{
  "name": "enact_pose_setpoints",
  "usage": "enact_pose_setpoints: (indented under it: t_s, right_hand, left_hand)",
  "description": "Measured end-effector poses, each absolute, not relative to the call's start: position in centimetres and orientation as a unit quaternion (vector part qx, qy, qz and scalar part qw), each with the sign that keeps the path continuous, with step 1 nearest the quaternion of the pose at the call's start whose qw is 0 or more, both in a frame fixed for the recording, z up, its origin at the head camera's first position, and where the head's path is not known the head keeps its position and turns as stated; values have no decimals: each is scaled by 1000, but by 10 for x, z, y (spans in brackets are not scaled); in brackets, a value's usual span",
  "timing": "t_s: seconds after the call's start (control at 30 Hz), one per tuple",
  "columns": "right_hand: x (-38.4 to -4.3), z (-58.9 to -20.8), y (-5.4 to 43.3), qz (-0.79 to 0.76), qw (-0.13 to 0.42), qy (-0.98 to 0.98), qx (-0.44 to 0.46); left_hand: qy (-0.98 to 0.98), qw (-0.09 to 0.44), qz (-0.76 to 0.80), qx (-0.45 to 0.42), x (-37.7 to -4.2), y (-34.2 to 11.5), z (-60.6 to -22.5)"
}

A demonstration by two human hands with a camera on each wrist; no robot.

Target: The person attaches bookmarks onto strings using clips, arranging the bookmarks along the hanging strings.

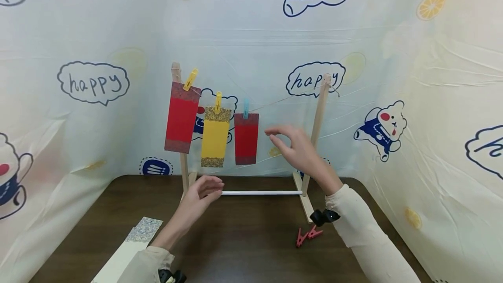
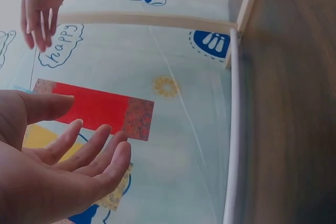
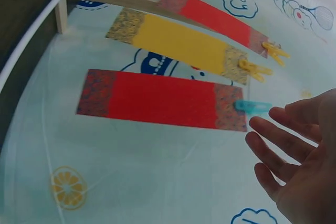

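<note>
Three strips hang from a thin string in the head view: a red strip [image 1: 182, 117] at left, a yellow strip [image 1: 215, 136] with patterned ends in the middle, and another red strip [image 1: 246, 139]. Yellow clothespins [image 1: 190, 79] hold the first two; a blue clothespin [image 1: 246, 108] holds the third. My right hand [image 1: 296, 150] is in the air right of the third strip, fingers loosely bent, holding nothing. Lower down, my left hand [image 1: 199, 196] hovers near the left end of the white rod [image 1: 261, 193], fingers relaxed and apart in the left wrist view, with nothing in them.
A wooden post [image 1: 320, 108] stands at right, tied to the string; the left post [image 1: 177, 72] is partly covered by a strip. Two red clothespins [image 1: 301, 238] lie on the brown table [image 1: 243, 248]. White strips with patterned ends [image 1: 122, 252] lie at front left.
</note>
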State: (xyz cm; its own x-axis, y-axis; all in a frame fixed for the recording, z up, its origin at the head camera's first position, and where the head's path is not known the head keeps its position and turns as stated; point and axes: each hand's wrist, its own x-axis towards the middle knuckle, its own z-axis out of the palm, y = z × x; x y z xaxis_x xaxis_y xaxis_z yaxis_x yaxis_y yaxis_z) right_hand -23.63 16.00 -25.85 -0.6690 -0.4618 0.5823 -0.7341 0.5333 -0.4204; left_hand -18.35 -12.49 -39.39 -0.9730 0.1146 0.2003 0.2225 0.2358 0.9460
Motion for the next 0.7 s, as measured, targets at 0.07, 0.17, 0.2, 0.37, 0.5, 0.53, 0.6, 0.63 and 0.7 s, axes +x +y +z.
enact_pose_setpoints:
  t_s: [0.07, 0.17, 0.2, 0.37, 0.5, 0.53, 0.6, 0.63, 0.7]
  right_hand:
    - [-234, -265, 163, 336, 204, -849, 351]
    - [-232, -273, 167, 341, 205, -848, 351]
    - [-231, -275, 169, 342, 204, -847, 351]
    - [-223, -289, 175, 344, 196, -852, 344]
    - [-216, -303, 181, 344, 183, -858, 335]
    - [-214, -307, 182, 344, 182, -859, 333]
    - [-210, -314, 185, 342, 180, -862, 328]
    - [-209, -317, 186, 341, 179, -864, 325]
    - [-206, -324, 189, 339, 176, -866, 322]
  left_hand:
    - [-793, 51, -597, -108, -180, -126, -394]
    - [-798, 59, -589, -115, -175, -129, -396]
    - [-800, 62, -585, -118, -174, -130, -397]
    - [-808, 79, -571, -123, -167, -135, -403]
    - [-822, 85, -553, -107, -160, -139, -407]
    - [-824, 85, -551, -103, -159, -140, -408]
    - [-827, 86, -547, -99, -156, -143, -410]
    - [-829, 87, -544, -97, -154, -144, -410]
    - [-832, 85, -541, -92, -151, -146, -412]
